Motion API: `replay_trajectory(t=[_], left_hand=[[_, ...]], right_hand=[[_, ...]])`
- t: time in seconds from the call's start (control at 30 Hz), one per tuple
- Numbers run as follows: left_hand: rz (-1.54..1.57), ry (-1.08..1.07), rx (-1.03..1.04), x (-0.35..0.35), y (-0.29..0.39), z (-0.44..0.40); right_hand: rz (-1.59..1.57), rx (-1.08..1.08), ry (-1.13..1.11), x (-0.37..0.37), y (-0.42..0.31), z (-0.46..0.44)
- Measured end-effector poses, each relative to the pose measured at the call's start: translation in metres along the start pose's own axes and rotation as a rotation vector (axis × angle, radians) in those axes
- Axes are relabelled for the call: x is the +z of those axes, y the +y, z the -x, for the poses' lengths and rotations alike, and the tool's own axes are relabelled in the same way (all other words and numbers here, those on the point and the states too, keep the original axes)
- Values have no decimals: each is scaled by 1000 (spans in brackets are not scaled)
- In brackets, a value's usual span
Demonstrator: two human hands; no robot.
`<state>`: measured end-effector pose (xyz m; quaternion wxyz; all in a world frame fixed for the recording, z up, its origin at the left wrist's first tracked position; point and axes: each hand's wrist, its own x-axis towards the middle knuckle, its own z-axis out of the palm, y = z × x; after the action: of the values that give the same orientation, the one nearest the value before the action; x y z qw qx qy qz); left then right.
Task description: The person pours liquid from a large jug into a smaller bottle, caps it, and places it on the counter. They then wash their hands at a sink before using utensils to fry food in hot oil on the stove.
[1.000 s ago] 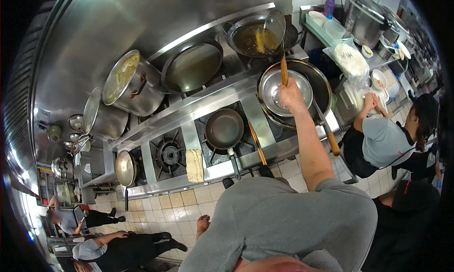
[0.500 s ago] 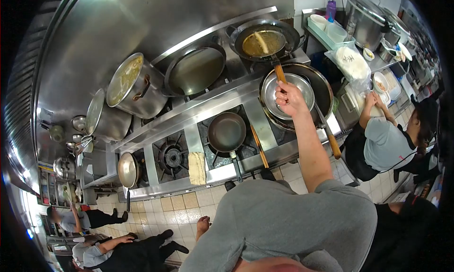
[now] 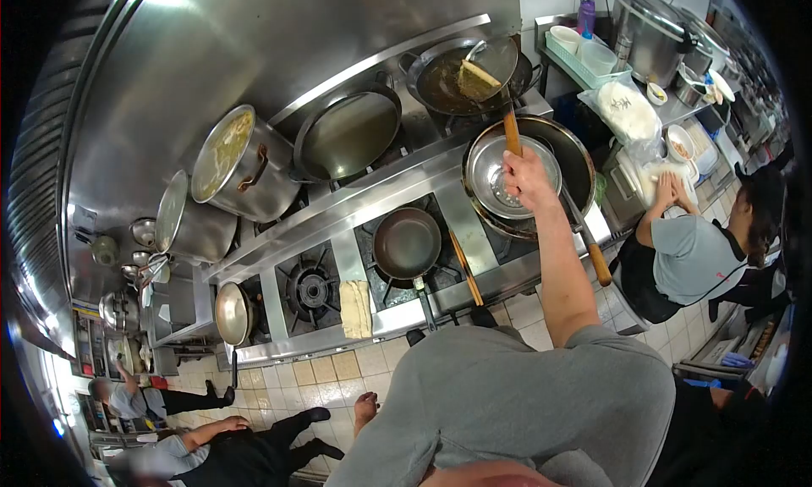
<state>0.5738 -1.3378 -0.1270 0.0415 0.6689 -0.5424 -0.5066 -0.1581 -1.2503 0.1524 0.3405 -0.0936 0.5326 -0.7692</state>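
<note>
The right hand [image 3: 528, 179] gripped the wooden handle [image 3: 512, 135]; the left hand [image 3: 365, 407] hung loosely curled, its contents unclear. The strainer [image 3: 502, 60] tilted over the wok [image 3: 421, 74] near the stove's [image 3: 342, 242] back right corner, seemingly working the food [image 3: 480, 74]; lifting would demand a steady wrist.

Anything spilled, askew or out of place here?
No spill or damage stands out. Slightly odd: chopsticks lie loose on the stove, right of the frying pan, their ends at the front edge, where they could get knocked.
</note>
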Motion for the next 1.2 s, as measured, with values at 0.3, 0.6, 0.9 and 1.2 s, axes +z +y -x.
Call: replay_trajectory(t=[0.3,0.6,0.9,1.2], left_hand=[[47,-47,-65,3,-9,-3],[100,-69,-245,4,3,5],[84,-55,-209,9,19,23],[87,-25,-238,4,7,6]], right_hand=[[365,-48,113,-16,9,-9],[465,-123,181,-22,11,-12],[558,-234,183,-32,22,-19],[734,-285,213,-26,11,-10]])
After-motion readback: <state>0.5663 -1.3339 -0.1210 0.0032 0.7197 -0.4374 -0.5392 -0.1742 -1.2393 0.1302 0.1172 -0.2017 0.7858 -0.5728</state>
